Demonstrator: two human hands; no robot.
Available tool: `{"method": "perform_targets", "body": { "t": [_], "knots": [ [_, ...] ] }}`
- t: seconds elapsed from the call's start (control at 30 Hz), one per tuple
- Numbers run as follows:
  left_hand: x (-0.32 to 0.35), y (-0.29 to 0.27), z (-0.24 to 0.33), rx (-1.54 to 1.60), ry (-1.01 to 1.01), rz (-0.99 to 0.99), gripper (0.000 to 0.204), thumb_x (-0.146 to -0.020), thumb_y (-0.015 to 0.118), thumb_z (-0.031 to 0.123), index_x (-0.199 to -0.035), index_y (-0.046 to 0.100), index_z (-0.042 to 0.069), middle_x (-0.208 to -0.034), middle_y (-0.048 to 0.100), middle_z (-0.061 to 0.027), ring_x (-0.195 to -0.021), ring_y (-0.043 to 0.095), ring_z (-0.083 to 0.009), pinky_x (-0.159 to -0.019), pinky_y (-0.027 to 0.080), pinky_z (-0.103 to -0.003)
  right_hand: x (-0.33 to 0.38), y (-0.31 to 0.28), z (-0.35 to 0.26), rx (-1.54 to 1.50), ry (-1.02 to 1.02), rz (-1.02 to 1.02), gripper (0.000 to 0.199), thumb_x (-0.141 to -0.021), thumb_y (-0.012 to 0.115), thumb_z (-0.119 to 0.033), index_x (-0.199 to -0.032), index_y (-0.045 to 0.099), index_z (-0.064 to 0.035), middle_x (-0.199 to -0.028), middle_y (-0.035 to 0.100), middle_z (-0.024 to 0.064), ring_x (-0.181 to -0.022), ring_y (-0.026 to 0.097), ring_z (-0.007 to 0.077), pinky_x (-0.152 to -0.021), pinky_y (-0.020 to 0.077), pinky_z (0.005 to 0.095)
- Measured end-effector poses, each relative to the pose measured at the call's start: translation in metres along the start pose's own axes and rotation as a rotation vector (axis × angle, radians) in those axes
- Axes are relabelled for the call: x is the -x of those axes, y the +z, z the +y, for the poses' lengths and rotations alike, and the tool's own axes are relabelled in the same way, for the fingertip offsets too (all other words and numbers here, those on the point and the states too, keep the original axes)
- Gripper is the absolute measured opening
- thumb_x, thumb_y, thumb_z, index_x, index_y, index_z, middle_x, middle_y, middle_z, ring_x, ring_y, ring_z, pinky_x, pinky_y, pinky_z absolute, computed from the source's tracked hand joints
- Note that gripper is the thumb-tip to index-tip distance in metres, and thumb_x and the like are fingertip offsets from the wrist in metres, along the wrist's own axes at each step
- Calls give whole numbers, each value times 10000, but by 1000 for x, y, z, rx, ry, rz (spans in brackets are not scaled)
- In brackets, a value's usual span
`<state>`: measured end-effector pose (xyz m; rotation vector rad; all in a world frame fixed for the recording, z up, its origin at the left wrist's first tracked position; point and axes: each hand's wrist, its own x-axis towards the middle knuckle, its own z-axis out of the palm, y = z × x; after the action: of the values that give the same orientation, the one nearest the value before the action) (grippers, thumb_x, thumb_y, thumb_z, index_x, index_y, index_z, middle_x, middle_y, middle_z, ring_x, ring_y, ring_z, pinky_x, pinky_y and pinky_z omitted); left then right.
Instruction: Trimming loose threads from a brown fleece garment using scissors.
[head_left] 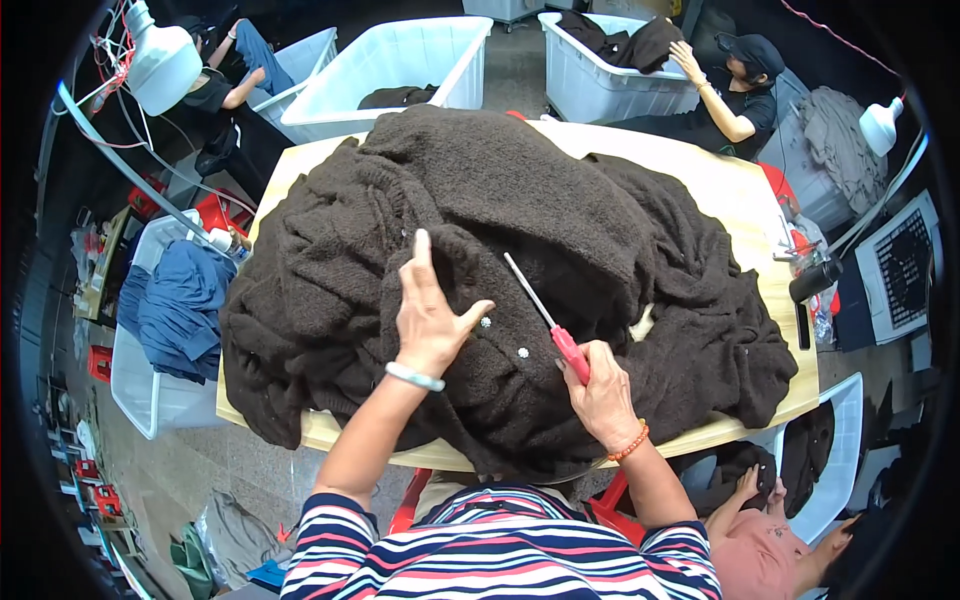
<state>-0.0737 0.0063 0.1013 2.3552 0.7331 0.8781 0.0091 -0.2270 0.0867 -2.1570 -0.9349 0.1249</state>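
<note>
A heap of dark brown fuzzy knit garments [540,190] covers most of the table. My left hand [430,315] lies on the fabric left of centre, index finger stretched out and thumb spread to the right. To the right of that thumb, two small white flower-like buttons [523,352] show on the cloth. My right hand [603,395] grips a red-handled tool [569,352] with a long thin metal shaft, its tip pointing up and left over the garment. Whether the tip touches the cloth I cannot tell.
The pale wooden table [727,190] shows around the heap. White bins [465,75] stand beyond it, and a bin of blue clothes [180,300] is at left. Co-workers sit at far left, far right and near right. Lamps [165,65] hang at both sides.
</note>
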Motion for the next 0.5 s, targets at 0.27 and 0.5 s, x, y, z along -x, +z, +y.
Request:
{"method": "perform_targets", "body": {
  "t": [0.27,0.5],
  "knots": [
    [-25,25,-59,544,-148,127,224,-895,569,-15,-1112,611,20,-767,592,12,-570,523,-66,-472,408,-204,-2,-7,-14,-4,-22,-58,345,-851,651,-54,-1152,483,-63,-952,636,140,-888,631,348,-729,515,446],
    [-37,-2,-60,1420,-715,12,156,-891,512,-26,-1023,525,55,-845,603,-49,-699,693,-207,-500,543,-233,-15,-5,-19,-108,-126,-144,276,-874,621,-43,-1124,503,-50,-872,642,183,-804,648,386,-676,507,433]
  ]
}}
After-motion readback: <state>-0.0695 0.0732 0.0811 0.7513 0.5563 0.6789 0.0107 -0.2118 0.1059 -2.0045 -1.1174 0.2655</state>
